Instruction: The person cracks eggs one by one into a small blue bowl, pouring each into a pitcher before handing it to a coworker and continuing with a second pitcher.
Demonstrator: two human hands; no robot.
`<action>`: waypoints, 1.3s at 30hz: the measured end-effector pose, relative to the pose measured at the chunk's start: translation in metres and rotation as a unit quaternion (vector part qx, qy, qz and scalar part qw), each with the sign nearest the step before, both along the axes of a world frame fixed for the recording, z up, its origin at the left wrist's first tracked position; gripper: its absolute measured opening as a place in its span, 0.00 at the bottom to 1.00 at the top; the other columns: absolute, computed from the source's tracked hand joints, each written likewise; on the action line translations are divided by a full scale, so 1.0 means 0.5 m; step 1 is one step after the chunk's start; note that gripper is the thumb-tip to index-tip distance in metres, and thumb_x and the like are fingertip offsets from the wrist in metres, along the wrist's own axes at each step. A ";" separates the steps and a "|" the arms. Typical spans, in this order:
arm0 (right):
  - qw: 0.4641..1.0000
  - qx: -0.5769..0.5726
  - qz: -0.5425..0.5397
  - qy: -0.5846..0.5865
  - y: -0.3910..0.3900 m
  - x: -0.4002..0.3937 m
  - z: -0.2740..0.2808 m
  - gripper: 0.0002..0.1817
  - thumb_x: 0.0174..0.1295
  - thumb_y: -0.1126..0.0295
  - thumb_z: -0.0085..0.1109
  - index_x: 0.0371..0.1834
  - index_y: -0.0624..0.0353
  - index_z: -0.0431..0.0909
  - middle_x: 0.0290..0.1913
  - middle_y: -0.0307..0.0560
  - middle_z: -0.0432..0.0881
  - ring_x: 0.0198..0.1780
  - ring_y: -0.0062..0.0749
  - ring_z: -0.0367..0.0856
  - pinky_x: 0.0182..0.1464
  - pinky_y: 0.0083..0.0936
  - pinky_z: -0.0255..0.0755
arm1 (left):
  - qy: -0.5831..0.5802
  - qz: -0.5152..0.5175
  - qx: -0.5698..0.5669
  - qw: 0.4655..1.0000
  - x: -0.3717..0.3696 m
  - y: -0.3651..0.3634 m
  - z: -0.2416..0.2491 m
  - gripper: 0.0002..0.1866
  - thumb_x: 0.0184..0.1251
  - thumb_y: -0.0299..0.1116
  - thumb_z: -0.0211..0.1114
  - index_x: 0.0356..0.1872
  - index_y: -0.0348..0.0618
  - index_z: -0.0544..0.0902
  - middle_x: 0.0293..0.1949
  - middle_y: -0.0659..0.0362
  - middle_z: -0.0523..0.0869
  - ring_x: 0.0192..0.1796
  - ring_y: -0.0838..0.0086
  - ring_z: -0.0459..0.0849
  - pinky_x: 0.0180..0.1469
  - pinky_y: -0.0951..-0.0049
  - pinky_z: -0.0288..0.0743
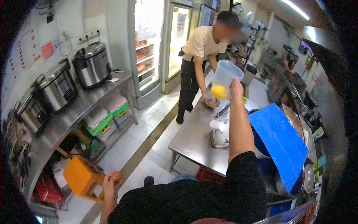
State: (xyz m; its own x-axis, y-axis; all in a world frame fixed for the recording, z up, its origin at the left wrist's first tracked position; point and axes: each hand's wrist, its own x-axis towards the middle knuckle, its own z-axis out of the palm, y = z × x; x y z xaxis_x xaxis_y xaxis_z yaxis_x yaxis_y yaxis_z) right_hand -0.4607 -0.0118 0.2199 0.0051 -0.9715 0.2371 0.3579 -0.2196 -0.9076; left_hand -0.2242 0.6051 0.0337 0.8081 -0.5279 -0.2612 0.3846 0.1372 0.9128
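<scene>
In the head view, the person's right hand (pixel 235 89) is raised and clenched around a clear plastic pitcher (pixel 226 76) holding a yellow lump at its bottom, above the steel table (pixel 194 138). The left hand (pixel 110 183), low and near left, grips an orange object (pixel 84 178). A co-worker (pixel 199 56) bends over the far table end. The step looks like carrying the pitcher; setting it down would need a steady, level lowering.
</scene>
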 end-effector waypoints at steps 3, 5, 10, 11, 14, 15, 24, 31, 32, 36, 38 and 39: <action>0.999 0.002 -0.019 -0.027 -0.050 0.047 -0.026 0.11 0.53 0.60 0.57 0.22 0.51 0.68 0.18 0.34 0.67 0.21 0.22 0.65 0.24 0.18 0.58 | 0.005 -0.035 0.012 0.999 0.120 -0.069 -0.039 0.15 0.59 0.34 0.58 0.45 0.42 0.68 0.37 0.56 0.76 0.34 0.68 0.79 0.32 0.74 0.78; 0.999 -0.007 -0.041 0.000 -0.068 0.069 -0.033 0.11 0.53 0.60 0.58 0.21 0.51 0.68 0.18 0.34 0.66 0.20 0.21 0.64 0.24 0.19 0.58 | 0.004 -0.068 0.021 0.997 0.197 -0.133 -0.045 0.15 0.59 0.34 0.58 0.45 0.42 0.68 0.38 0.56 0.76 0.33 0.68 0.79 0.31 0.74 0.78; 0.991 0.003 -0.127 0.026 -0.145 0.127 -0.046 0.12 0.51 0.61 0.59 0.22 0.53 0.68 0.19 0.36 0.67 0.21 0.22 0.65 0.26 0.20 0.60 | -0.012 -0.132 0.029 0.991 0.373 -0.309 -0.037 0.19 0.56 0.38 0.61 0.45 0.42 0.68 0.38 0.55 0.75 0.34 0.67 0.78 0.32 0.72 0.77; 0.989 0.007 -0.145 0.024 -0.156 0.140 -0.045 0.12 0.51 0.61 0.59 0.22 0.54 0.68 0.19 0.36 0.67 0.22 0.22 0.65 0.26 0.20 0.60 | -0.019 -0.152 0.030 0.988 0.402 -0.344 -0.030 0.17 0.57 0.35 0.59 0.46 0.41 0.68 0.38 0.54 0.75 0.34 0.68 0.78 0.33 0.72 0.77; 0.981 0.007 -0.194 0.017 -0.197 0.164 -0.061 0.12 0.51 0.61 0.59 0.22 0.55 0.69 0.19 0.37 0.68 0.22 0.23 0.66 0.27 0.21 0.61 | -0.038 -0.198 0.029 0.979 0.479 -0.421 -0.032 0.15 0.58 0.28 0.55 0.48 0.40 0.68 0.39 0.54 0.75 0.33 0.69 0.79 0.33 0.73 0.77; 0.978 0.003 -0.208 0.014 -0.214 0.170 -0.066 0.12 0.51 0.61 0.59 0.23 0.56 0.69 0.19 0.38 0.68 0.23 0.23 0.66 0.27 0.21 0.61 | -0.042 -0.205 0.021 0.978 0.506 -0.445 -0.052 0.16 0.58 0.27 0.55 0.48 0.40 0.68 0.39 0.54 0.75 0.33 0.69 0.79 0.33 0.73 0.77; 0.966 0.006 -0.259 0.005 -0.289 0.185 -0.089 0.13 0.50 0.64 0.60 0.25 0.62 0.68 0.21 0.41 0.69 0.22 0.24 0.66 0.24 0.22 0.60 | -0.006 -0.238 0.070 0.969 0.578 -0.582 -0.044 0.17 0.57 0.27 0.55 0.49 0.41 0.67 0.41 0.54 0.76 0.34 0.68 0.80 0.32 0.75 0.77; 0.969 -0.004 -0.246 -0.008 -0.322 0.162 -0.095 0.11 0.52 0.65 0.58 0.25 0.59 0.68 0.20 0.39 0.68 0.22 0.23 0.66 0.25 0.21 0.60 | -0.018 -0.287 0.052 0.956 0.583 -0.636 -0.058 0.17 0.57 0.26 0.55 0.49 0.40 0.66 0.43 0.52 0.74 0.36 0.65 0.80 0.34 0.71 0.78; 0.969 -0.004 -0.245 -0.014 -0.327 0.158 -0.097 0.10 0.52 0.64 0.58 0.24 0.57 0.69 0.20 0.38 0.69 0.22 0.23 0.66 0.26 0.21 0.60 | -0.015 -0.285 0.054 0.957 0.578 -0.644 -0.049 0.17 0.57 0.26 0.55 0.49 0.39 0.66 0.43 0.52 0.74 0.36 0.65 0.80 0.34 0.71 0.79; 0.969 0.000 -0.247 -0.017 -0.326 0.149 -0.087 0.09 0.52 0.64 0.57 0.23 0.55 0.69 0.20 0.36 0.69 0.23 0.22 0.67 0.27 0.21 0.60 | 0.005 -0.267 0.071 0.961 0.551 -0.669 -0.017 0.17 0.57 0.25 0.55 0.48 0.38 0.67 0.43 0.52 0.74 0.35 0.65 0.80 0.34 0.72 0.79; 0.973 0.002 -0.229 -0.009 -0.319 0.152 -0.068 0.09 0.52 0.64 0.57 0.23 0.55 0.69 0.19 0.36 0.68 0.23 0.22 0.66 0.27 0.21 0.60 | 0.001 -0.260 0.077 0.962 0.539 -0.685 -0.009 0.16 0.57 0.25 0.55 0.48 0.38 0.67 0.42 0.52 0.74 0.35 0.66 0.80 0.34 0.73 0.79; 0.975 0.006 -0.220 -0.004 -0.312 0.147 -0.070 0.09 0.52 0.64 0.57 0.23 0.55 0.69 0.19 0.36 0.68 0.23 0.22 0.66 0.27 0.21 0.60 | -0.007 -0.261 0.078 0.962 0.531 -0.692 -0.001 0.16 0.56 0.25 0.55 0.47 0.38 0.67 0.41 0.52 0.75 0.35 0.66 0.80 0.33 0.73 0.79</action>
State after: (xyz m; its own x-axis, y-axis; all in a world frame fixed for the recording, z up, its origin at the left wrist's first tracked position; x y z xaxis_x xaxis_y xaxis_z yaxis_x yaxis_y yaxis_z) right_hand -0.3873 -0.1677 0.1848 -0.4156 -0.8817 0.2232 0.2383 -0.3424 -0.9088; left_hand 0.0413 0.2589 0.0332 0.4474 -0.8183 -0.3609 0.3505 -0.2108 0.9125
